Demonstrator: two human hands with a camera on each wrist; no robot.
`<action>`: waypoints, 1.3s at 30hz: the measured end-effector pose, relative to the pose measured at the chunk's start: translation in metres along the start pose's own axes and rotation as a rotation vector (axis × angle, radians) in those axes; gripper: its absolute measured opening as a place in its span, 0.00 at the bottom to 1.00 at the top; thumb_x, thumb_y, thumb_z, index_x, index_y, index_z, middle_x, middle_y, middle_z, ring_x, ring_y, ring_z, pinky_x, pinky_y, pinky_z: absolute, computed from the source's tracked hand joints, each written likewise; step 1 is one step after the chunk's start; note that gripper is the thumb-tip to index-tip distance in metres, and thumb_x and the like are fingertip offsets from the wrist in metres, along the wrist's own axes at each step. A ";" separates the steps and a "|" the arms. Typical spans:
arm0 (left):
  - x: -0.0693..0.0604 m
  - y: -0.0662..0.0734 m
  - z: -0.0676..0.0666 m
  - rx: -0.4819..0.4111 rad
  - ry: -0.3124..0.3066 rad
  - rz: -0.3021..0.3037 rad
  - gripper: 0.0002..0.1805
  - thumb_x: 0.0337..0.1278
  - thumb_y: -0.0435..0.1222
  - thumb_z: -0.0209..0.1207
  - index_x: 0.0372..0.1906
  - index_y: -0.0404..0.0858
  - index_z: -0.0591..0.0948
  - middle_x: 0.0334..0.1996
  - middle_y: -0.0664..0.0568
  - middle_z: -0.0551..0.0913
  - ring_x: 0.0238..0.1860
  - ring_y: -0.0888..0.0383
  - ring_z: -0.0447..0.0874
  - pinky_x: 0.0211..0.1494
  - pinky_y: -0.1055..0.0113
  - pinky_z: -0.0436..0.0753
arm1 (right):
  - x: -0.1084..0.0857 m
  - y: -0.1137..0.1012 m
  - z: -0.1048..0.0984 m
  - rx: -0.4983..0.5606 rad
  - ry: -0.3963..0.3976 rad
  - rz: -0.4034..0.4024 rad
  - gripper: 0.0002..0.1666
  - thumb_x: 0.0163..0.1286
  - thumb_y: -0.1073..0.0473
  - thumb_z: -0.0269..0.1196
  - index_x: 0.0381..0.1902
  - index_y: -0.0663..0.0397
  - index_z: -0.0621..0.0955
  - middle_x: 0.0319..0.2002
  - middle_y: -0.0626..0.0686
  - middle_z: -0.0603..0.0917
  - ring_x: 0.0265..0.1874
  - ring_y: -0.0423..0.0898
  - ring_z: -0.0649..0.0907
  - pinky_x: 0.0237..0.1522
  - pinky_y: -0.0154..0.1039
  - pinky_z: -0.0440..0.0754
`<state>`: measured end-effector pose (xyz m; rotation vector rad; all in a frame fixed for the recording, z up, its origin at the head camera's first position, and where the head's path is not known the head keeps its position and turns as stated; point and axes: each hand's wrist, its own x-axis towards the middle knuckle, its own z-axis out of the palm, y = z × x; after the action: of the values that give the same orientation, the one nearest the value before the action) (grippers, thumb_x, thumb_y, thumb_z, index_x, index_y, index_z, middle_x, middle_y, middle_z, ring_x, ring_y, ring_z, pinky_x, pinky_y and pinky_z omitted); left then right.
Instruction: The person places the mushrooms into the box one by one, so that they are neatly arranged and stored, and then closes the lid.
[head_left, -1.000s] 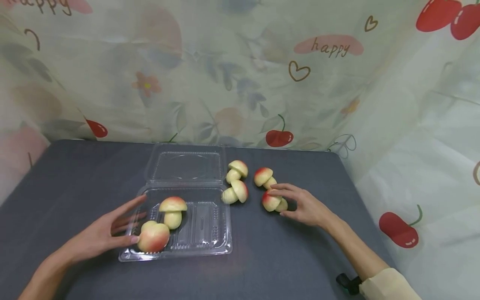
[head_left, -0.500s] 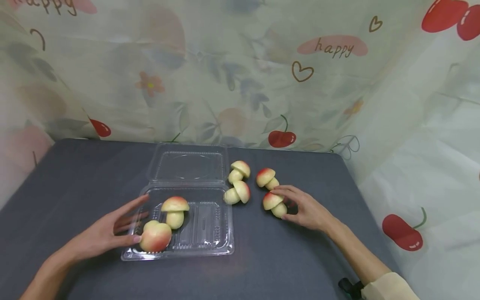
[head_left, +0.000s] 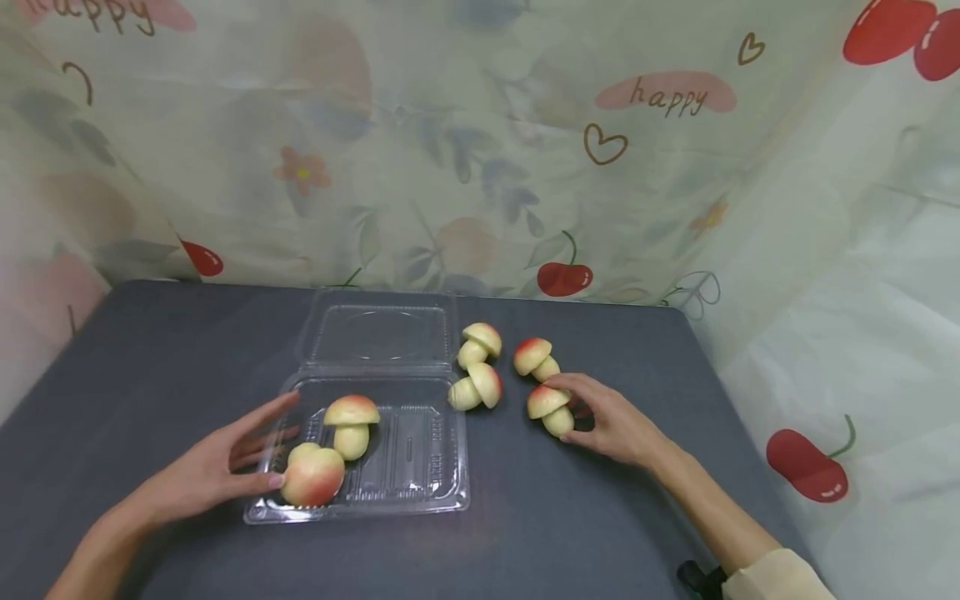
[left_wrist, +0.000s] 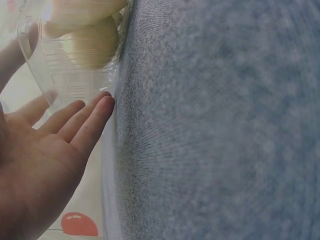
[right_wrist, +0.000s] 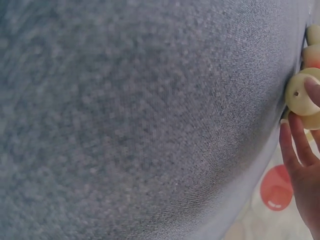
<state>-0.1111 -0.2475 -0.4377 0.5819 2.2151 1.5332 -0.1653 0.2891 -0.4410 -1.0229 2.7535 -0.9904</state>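
A clear plastic clamshell box [head_left: 435,500] lies with its lid folded back. Inside are two mushroom-shaped pieces with red-tinged caps: one mushroom [head_left: 352,427] shows cap and stem, the other [head_left: 315,477] mostly its cap. My left hand [head_left: 206,471] reaches along the box's left side, fingers extended, thumb by the nearer mushroom; in the left wrist view its fingers lie beside the clear wall [left_wrist: 75,85]. To the right of the box, my right hand [head_left: 618,421] holds a mushroom [head_left: 549,404] on the table, thumb at its stem, fingers by its cap.
Another mushroom [head_left: 534,357] lies just behind the held one. Two more, a rear mushroom [head_left: 480,343] and a front mushroom [head_left: 477,387], lie against the box's right edge. A patterned curtain [head_left: 450,167] hangs behind the dark table [head_left: 525,533].
The mushroom at my right hand has turned, its stem swinging toward the table's front. My left hand stays by the box. The head view has shifted slightly.
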 end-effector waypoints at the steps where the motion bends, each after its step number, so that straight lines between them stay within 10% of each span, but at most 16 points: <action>1: 0.000 0.000 0.000 -0.004 -0.001 0.005 0.50 0.60 0.35 0.67 0.80 0.43 0.49 0.77 0.35 0.48 0.63 0.76 0.69 0.55 0.74 0.77 | 0.000 0.000 0.000 0.002 0.002 0.006 0.45 0.55 0.65 0.77 0.69 0.48 0.71 0.64 0.48 0.74 0.47 0.43 0.81 0.45 0.44 0.85; 39: 0.000 -0.002 -0.001 0.007 -0.002 0.024 0.50 0.59 0.35 0.68 0.80 0.41 0.49 0.77 0.34 0.48 0.63 0.77 0.68 0.56 0.75 0.77 | 0.014 -0.055 -0.007 0.071 0.114 -0.152 0.44 0.54 0.59 0.78 0.68 0.51 0.74 0.61 0.49 0.76 0.47 0.40 0.80 0.44 0.42 0.83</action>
<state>-0.1119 -0.2486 -0.4391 0.6147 2.2204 1.5365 -0.1466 0.2527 -0.4015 -1.2162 2.7399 -1.1933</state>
